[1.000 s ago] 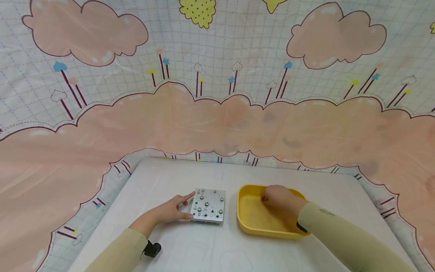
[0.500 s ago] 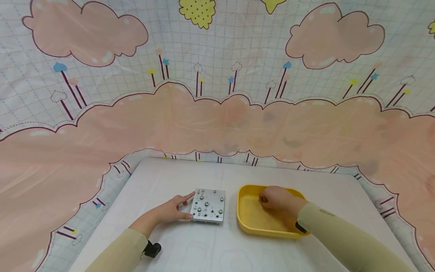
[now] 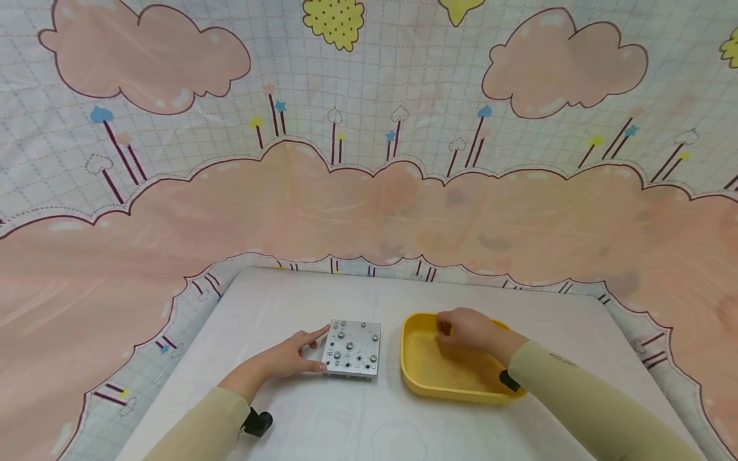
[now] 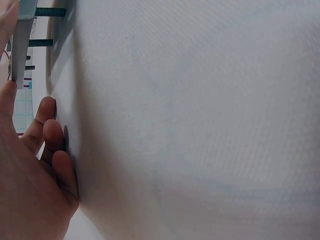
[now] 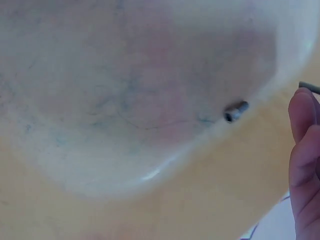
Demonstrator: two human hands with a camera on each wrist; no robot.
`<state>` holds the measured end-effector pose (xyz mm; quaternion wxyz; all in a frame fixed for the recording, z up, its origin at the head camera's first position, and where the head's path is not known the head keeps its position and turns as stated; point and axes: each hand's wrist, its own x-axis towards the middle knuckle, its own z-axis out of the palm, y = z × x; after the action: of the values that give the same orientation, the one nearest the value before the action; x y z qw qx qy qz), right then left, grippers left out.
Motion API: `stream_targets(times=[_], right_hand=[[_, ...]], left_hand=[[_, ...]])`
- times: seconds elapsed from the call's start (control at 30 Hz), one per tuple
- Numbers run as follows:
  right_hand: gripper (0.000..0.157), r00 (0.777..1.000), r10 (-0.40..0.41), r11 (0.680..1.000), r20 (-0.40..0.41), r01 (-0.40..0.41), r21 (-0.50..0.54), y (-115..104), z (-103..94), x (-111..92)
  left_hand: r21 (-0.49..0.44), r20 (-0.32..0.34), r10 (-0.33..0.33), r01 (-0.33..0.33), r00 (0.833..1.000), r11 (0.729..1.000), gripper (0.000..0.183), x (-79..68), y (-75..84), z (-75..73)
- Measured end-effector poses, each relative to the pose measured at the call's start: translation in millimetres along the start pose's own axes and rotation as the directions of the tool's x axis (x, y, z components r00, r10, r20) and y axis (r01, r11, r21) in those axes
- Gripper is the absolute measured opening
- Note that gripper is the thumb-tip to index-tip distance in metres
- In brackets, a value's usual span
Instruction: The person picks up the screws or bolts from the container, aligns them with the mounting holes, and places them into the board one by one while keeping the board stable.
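Observation:
My left hand (image 3: pixel 288 355) holds a square metal plate (image 3: pixel 360 342) by its left corners, index finger at the far one and thumb at the near one. Several socket-head screws show on the plate's top. Threaded ends (image 4: pixel 50 12) stick out beneath it in the left wrist view. Over the yellow tray (image 3: pixel 423 362), near its far rim, is my right hand (image 3: pixel 475 330). Its fingertips pinch a small grey screw (image 5: pixel 309 87), only partly in sight at the edge of the right wrist view. Another screw (image 5: pixel 235 112) lies in a corner of the tray.
Plate and tray rest side by side on a white-covered table (image 3: pixel 323 422), a narrow gap between them. A cloth printed with pink clouds (image 3: pixel 369 211) hangs behind and around the table. The tray has raised walls.
My right hand has shifted slightly left and up from inside the tray towards its far rim. The left hand and the metal plate stay in place.

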<state>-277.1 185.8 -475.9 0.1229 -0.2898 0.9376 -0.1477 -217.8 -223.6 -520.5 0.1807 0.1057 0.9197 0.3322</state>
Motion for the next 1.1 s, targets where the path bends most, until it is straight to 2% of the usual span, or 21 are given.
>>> stream_targets(times=[0.1, 0.23, 0.37, 0.57, 0.67, 0.87, 1.1], right_hand=[[0.01, 0.999, -0.038, 0.999, -0.031, 0.039, 0.022, -1.4, -4.4, 1.7], [0.009, 0.998, -0.035, 0.988, -0.051, 0.042, 0.147, -8.7, -10.0, 6.2], [0.009, 0.999, -0.002, 0.955, -0.035, 0.012, 0.297, -22.9, -14.9, 13.3], [0.006, 1.0, 0.009, 0.906, -0.026, 0.003, 0.424, -48.4, -15.7, 29.0], [0.007, 1.0, -0.001, 0.883, -0.014, 0.007, 0.47, -61.1, -13.5, 39.4], [0.009, 0.997, -0.072, 0.849, 0.008, 0.057, 0.525, -89.5, -7.4, 63.3], [0.008, 0.99, -0.132, 0.838, 0.053, 0.083, 0.54, -125.4, -0.6, 87.4]], left_hand=[[0.002, 0.002, 0.003, -0.003, 1.0, 1.0, 0.092, 0.3, -0.3, -0.4], [0.008, 0.004, 0.001, -0.001, 1.0, 1.0, 0.092, 0.6, -0.3, -1.5], [0.014, 0.007, -0.005, 0.005, 1.0, 1.0, 0.092, 0.8, -1.1, -2.3], [0.008, 0.009, -0.009, 0.009, 1.0, 1.0, 0.092, 1.9, -3.9, -0.4], [0.003, 0.01, -0.01, 0.01, 1.0, 1.0, 0.092, 2.2, -4.2, 0.9], [0.007, 0.012, -0.006, 0.006, 1.0, 1.0, 0.092, 3.6, -4.7, 1.5], [0.014, 0.024, -0.011, 0.011, 1.0, 1.0, 0.092, 1.4, -4.9, -1.5]])
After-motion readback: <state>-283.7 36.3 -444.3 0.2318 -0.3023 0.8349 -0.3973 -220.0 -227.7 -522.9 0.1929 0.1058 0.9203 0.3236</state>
